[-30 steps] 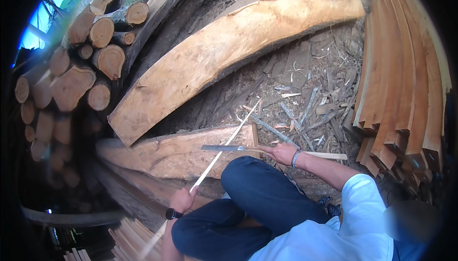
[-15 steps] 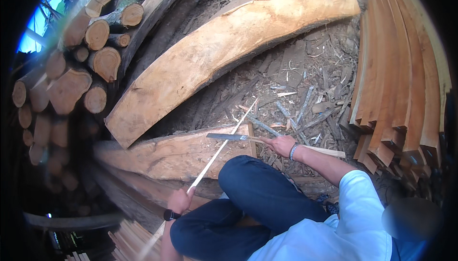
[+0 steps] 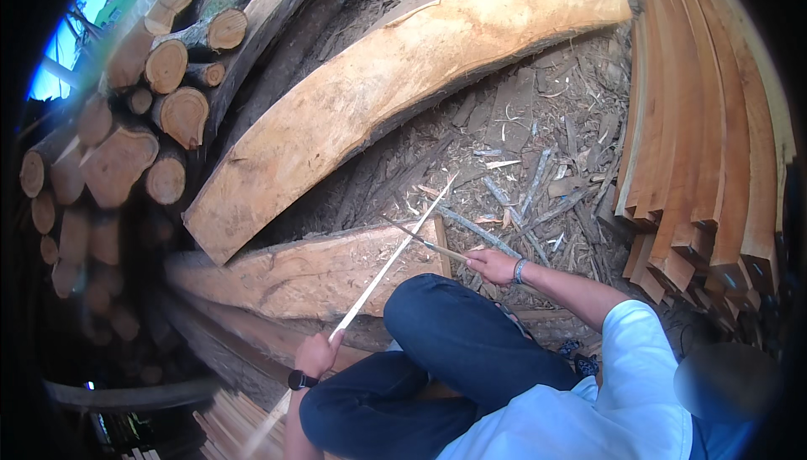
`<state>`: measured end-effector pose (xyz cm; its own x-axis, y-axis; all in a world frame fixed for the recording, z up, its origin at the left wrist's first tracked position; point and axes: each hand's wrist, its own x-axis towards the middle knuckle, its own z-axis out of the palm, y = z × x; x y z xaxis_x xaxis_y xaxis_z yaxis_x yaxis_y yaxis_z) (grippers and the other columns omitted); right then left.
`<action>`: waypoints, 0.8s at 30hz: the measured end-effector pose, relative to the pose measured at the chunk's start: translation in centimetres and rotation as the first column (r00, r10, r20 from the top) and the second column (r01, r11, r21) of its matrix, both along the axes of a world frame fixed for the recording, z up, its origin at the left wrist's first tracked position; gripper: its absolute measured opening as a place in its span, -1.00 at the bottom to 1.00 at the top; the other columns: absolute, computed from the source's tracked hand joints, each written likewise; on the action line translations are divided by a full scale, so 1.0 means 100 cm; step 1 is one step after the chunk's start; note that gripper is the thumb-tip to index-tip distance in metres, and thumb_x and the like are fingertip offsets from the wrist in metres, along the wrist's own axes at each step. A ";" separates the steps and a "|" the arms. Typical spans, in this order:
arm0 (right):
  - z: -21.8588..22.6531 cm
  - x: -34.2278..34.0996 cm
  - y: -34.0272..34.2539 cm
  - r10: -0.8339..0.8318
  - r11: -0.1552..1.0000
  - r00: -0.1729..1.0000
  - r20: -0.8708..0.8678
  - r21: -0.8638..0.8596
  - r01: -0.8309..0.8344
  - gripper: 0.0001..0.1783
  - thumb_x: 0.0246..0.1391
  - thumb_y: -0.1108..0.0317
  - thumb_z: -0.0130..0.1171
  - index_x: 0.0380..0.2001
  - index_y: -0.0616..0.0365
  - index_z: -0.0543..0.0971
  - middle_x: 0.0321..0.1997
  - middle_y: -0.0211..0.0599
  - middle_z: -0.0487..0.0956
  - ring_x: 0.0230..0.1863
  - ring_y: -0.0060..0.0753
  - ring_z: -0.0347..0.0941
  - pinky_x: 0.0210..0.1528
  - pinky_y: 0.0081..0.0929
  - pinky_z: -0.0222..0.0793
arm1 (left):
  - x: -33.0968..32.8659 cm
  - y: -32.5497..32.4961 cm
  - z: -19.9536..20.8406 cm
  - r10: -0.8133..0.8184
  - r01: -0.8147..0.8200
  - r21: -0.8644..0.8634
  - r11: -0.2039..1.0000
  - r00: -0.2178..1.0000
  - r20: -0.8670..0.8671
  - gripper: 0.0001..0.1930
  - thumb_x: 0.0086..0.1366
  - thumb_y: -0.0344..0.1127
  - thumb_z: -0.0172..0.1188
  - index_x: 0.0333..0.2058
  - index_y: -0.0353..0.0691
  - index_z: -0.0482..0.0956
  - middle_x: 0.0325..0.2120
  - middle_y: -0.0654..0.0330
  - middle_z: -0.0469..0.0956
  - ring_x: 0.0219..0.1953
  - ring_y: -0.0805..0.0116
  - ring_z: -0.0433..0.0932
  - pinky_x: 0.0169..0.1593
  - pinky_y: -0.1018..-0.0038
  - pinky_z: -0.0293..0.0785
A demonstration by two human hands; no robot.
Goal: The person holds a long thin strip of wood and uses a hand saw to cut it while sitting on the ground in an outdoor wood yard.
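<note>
A long thin strip of pale wood (image 3: 378, 280) slants up from the lower left, its far tip over the chip-strewn ground. Low on the left, my left hand (image 3: 316, 354) is closed round this strip. My right hand (image 3: 494, 265) is closed on the wooden handle of a knife (image 3: 408, 231). Its dark blade crosses the strip near the upper end, seen nearly edge-on; whether it touches the wood I cannot tell. Beneath them lies a thick wooden slab (image 3: 277, 279) scattered with shavings, just beyond my bent knee.
A large curved slab (image 3: 395, 81) spans the far side. Cut logs (image 3: 183, 115) are piled at left, and long sawn boards (image 3: 693, 115) are stacked at right. Sticks (image 3: 508, 199) and bark litter the ground. More thin strips (image 3: 231, 426) lie at lower left.
The knife has turned from showing its flat side to nearly edge-on, its tip now higher. My right hand has shifted slightly, and the handle's rear end has gone out of sight. My left hand stays put.
</note>
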<state>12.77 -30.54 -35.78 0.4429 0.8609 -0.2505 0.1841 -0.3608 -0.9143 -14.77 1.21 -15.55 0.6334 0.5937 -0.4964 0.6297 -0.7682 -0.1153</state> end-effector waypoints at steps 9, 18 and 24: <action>0.058 -0.009 -0.015 0.140 0.965 0.919 0.369 -0.258 -0.044 -0.52 0.37 0.03 -0.26 0.32 -0.32 0.23 -0.39 -0.05 0.63 -0.43 -0.01 0.59 -0.34 -0.10 0.52 | -0.007 0.004 -0.005 -0.002 0.002 -0.001 1.000 1.000 0.001 -0.29 0.33 0.25 -0.08 -0.43 -0.43 0.62 -0.43 -0.36 0.55 -0.28 -0.33 0.54 -0.16 -0.06 0.44; 0.084 -0.022 0.001 0.284 0.955 0.850 0.444 -0.213 -0.208 -0.51 0.35 -0.02 -0.22 0.31 -0.33 0.25 -0.47 -0.11 0.64 -0.45 0.00 0.59 -0.36 -0.05 0.53 | 0.001 -0.002 0.003 0.012 -0.012 -0.010 1.000 0.999 -0.045 -0.31 0.34 0.25 -0.11 -0.37 -0.40 0.62 -0.42 -0.34 0.56 -0.26 -0.32 0.54 -0.15 -0.04 0.45; 0.048 0.002 -0.009 0.082 0.966 0.849 0.521 -0.250 0.060 -0.50 0.34 0.06 -0.17 0.31 -0.24 0.25 -0.54 -0.04 0.59 -0.48 0.04 0.58 -0.41 -0.03 0.50 | 0.011 -0.003 0.007 0.003 -0.003 -0.030 1.000 1.000 0.004 -0.30 0.34 0.26 -0.11 -0.37 -0.41 0.62 -0.42 -0.34 0.56 -0.26 -0.32 0.54 -0.16 -0.04 0.45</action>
